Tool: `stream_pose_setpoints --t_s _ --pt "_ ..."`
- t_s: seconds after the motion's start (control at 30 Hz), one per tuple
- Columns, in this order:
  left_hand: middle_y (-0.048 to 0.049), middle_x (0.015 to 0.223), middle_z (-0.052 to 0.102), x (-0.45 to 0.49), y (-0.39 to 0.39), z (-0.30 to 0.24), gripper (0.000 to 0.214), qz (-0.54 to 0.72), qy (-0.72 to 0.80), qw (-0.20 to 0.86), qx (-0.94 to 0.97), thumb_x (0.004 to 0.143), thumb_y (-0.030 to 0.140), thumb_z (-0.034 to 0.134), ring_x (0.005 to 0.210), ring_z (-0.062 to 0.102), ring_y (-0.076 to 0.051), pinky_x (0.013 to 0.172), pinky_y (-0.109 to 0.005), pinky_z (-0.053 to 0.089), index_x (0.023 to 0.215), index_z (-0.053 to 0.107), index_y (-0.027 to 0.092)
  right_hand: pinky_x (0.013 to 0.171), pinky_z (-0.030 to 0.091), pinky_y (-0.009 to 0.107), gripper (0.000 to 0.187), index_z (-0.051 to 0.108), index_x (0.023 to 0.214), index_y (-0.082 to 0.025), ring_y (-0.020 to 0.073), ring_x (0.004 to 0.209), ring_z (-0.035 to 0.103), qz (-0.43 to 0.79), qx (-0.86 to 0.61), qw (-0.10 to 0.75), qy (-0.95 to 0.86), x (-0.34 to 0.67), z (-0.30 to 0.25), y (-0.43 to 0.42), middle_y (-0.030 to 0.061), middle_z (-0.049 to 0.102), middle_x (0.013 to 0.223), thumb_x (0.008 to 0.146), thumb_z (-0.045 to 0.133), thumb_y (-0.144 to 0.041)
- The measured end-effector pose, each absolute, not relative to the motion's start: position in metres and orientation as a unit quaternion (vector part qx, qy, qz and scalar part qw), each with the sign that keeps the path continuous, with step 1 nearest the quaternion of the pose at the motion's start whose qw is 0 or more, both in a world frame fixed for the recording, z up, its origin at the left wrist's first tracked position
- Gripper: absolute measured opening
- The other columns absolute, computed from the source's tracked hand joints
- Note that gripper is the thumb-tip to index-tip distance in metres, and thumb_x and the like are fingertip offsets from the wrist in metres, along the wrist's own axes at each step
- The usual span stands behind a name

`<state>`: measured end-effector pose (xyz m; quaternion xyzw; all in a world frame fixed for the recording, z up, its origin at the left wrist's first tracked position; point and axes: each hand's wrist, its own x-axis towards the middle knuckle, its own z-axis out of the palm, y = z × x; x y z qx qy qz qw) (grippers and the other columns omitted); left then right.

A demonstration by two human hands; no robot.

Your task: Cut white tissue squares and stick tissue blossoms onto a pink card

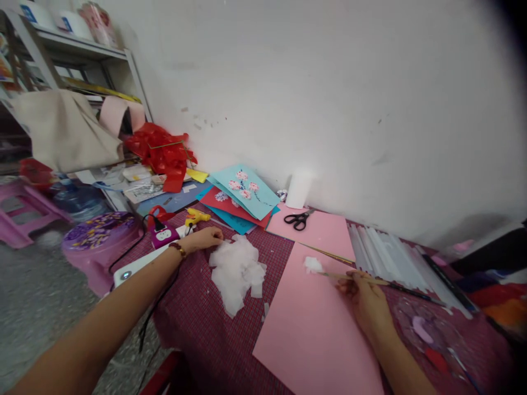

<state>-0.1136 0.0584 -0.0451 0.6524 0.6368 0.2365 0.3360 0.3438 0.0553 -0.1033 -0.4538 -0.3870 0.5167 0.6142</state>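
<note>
My right hand (364,299) pinches a thin wooden stick (329,274) over a large sheet of pink paper (313,329). The stick's left tip is at a small white tissue clump (313,264) on that sheet; I cannot tell whether they are stuck together. On the left, my left hand (207,238), with a beaded bracelet on the wrist, has its fingers curled beside a loose heap of white tissue pieces (239,271). Whatever those fingers may hold is hidden.
Black scissors (299,220) lie on pink paper behind. Painted cards (247,189), a yellow glue gun (196,216) and a purple power socket (163,235) sit at back left. Clear plastic strips (381,255) lie right. A purple stool (99,236) stands beside the table.
</note>
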Motion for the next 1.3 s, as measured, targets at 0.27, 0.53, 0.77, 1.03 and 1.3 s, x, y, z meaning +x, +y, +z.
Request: stream_pose_setpoints --t_s 0.27,0.53,0.77,1.03,1.3 --pt "0.0005 0.059 0.055 -0.115 0.045 -0.019 0.015 0.274 0.683 0.278 0.617 0.064 0.033 0.051 0.053 0.05 -0.013 0.049 -0.022 0.039 0.066 0.053 0.019 0.048 0.05 0.02 0.019 0.062 0.076 -0.017 0.0123 0.052 0.061 0.513 -0.453 0.628 -0.37 0.338 -0.097 0.052 0.0016 0.066 0.06 0.067 0.069 -0.032" --pt "0.0006 0.059 0.055 -0.083 0.049 0.015 0.007 0.237 0.68 0.148 0.678 0.055 0.017 0.054 0.057 0.048 -0.014 0.052 -0.023 0.034 0.061 0.058 0.019 0.045 0.049 0.021 0.022 0.06 0.074 -0.016 0.0123 0.047 0.06 0.518 -0.434 0.644 -0.359 0.333 -0.091 0.051 0.0018 0.065 0.055 0.064 0.069 -0.033" --pt "0.0032 0.062 0.054 0.004 0.044 0.037 0.018 0.336 0.56 0.341 0.676 0.07 0.035 0.061 0.051 0.045 -0.009 0.047 -0.019 0.033 0.077 0.059 0.018 0.042 0.044 0.022 0.02 0.057 0.074 -0.018 0.0111 0.041 0.055 0.507 -0.439 0.643 -0.369 0.331 -0.081 0.05 0.0001 0.065 0.054 0.068 0.063 -0.036" --pt "0.0052 0.057 0.049 0.103 0.064 0.009 0.009 0.354 0.447 0.471 0.673 0.072 0.024 0.057 0.05 0.044 -0.007 0.05 -0.02 0.034 0.07 0.055 0.016 0.047 0.045 0.023 0.015 0.057 0.071 -0.018 0.0127 0.046 0.057 0.483 -0.454 0.622 -0.416 0.334 -0.081 0.05 0.0009 0.065 0.054 0.073 0.06 -0.032" --pt "0.006 0.058 0.053 0.117 0.092 -0.022 0.027 0.41 0.411 0.585 0.567 0.066 0.027 0.07 0.048 0.047 -0.006 0.049 -0.02 0.037 0.087 0.056 0.015 0.051 0.046 0.026 0.014 0.055 0.073 -0.019 0.0136 0.049 0.057 0.487 -0.447 0.577 -0.48 0.325 -0.083 0.055 0.0005 0.065 0.058 0.077 0.058 -0.033"
